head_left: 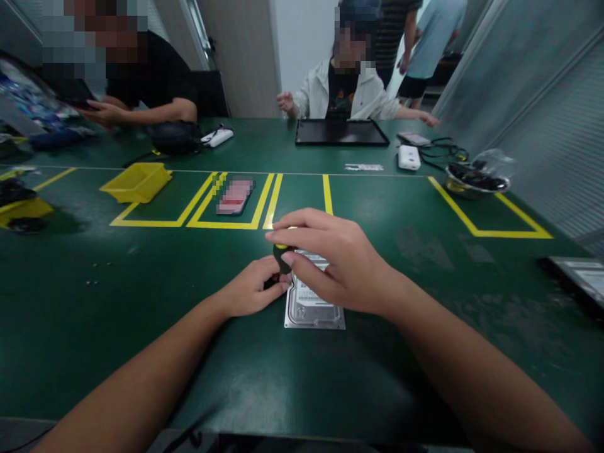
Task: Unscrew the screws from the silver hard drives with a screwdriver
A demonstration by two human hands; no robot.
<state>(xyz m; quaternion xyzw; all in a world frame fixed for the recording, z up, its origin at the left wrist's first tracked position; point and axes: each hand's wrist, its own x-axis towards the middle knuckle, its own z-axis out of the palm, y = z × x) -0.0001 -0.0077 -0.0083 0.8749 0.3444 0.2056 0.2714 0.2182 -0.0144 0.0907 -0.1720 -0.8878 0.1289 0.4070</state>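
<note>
A silver hard drive (314, 314) with a white label lies flat on the green table, partly covered by my right hand. My right hand (342, 261) is closed around the dark handle of a screwdriver (283, 258), which has a yellow band near its top. The screwdriver stands roughly upright over the drive's left edge; its tip is hidden. My left hand (250, 289) is low beside that edge, thumb and fingers drawn together just below the screwdriver handle. Its fingertips meet the drive's side, but what they pinch is hidden.
Small screws (94, 274) lie loose at left. Beyond are a yellow bin (136, 182), a pink phone (234, 196) and yellow tape outlines. A bowl of dark parts (476, 179) and another drive (578, 277) are at right. Two people sit across the table, near a black tray (342, 132).
</note>
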